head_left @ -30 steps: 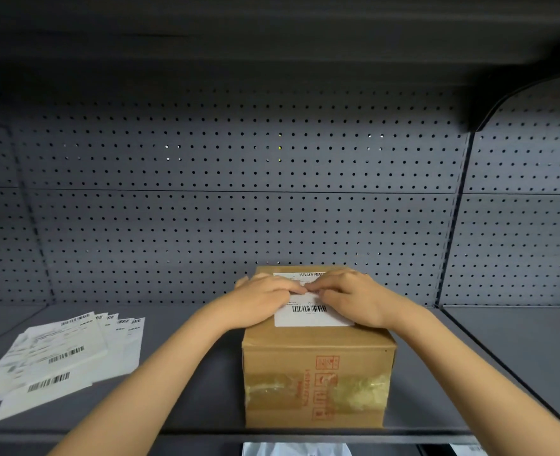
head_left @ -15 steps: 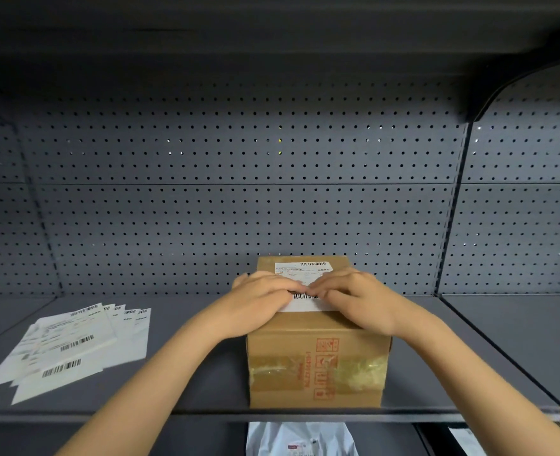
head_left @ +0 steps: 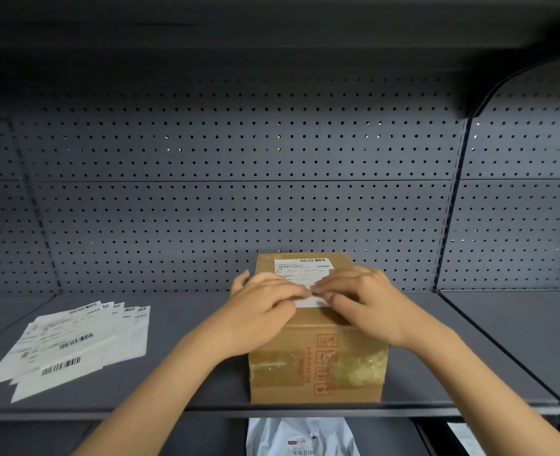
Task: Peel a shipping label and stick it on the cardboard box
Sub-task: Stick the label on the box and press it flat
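A brown cardboard box (head_left: pixel 318 363) with red print and tape on its front stands on the grey shelf (head_left: pixel 189 327). A white shipping label (head_left: pixel 302 268) with a barcode lies flat on the box top. My left hand (head_left: pixel 265 306) and my right hand (head_left: pixel 361 299) rest palm down on the near half of the label. Their fingertips meet at its middle, and the fingers are stretched out and press on it. Neither hand holds anything. The hands hide the label's lower part.
A fanned stack of white label sheets (head_left: pixel 71 340) lies on the shelf at the left. A perforated grey back panel (head_left: pixel 239 192) rises behind the box. A white mail bag (head_left: pixel 301 436) shows on the lower shelf, under the shelf's front edge.
Both hands have slid toward me over the label, baring more of its far part. The view has tilted, so the box sits slightly lower and nearer.
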The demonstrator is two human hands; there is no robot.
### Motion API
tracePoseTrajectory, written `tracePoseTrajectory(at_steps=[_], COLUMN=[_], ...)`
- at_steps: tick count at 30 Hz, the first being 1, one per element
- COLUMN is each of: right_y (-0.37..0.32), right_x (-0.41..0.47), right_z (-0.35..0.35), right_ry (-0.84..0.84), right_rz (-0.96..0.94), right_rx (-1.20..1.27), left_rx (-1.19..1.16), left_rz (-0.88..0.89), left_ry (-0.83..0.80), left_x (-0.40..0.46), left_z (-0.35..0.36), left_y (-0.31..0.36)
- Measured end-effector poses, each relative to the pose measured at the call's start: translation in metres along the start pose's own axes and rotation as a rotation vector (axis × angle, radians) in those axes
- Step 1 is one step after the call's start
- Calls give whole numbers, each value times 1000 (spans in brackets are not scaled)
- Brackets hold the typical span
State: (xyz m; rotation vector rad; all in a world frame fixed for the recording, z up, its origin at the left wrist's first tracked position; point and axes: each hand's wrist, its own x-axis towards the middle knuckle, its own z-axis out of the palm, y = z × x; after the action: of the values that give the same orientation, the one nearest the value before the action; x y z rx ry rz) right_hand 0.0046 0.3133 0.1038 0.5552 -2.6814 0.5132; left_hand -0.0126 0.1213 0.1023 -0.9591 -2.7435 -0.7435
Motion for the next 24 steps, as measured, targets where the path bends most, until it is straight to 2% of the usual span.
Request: tracePoseTrajectory(at_steps=[8, 12, 18, 24], right_y=[19, 19, -11, 1], right_x=[-17, -21, -15, -25], right_z=[-11, -15, 2, 2], right_ry=[55, 105, 83, 95], right_rz=[65, 89, -30, 1], right_rx=[106, 54, 29, 97], left_rx=[5, 81, 55, 50], left_rz=[-26, -53, 72, 88], left_ry=[82, 135, 112, 155], left_x=[-14, -20, -16, -23], left_z=[-4, -9, 7, 9], left_y=[-21, -23, 5, -4])
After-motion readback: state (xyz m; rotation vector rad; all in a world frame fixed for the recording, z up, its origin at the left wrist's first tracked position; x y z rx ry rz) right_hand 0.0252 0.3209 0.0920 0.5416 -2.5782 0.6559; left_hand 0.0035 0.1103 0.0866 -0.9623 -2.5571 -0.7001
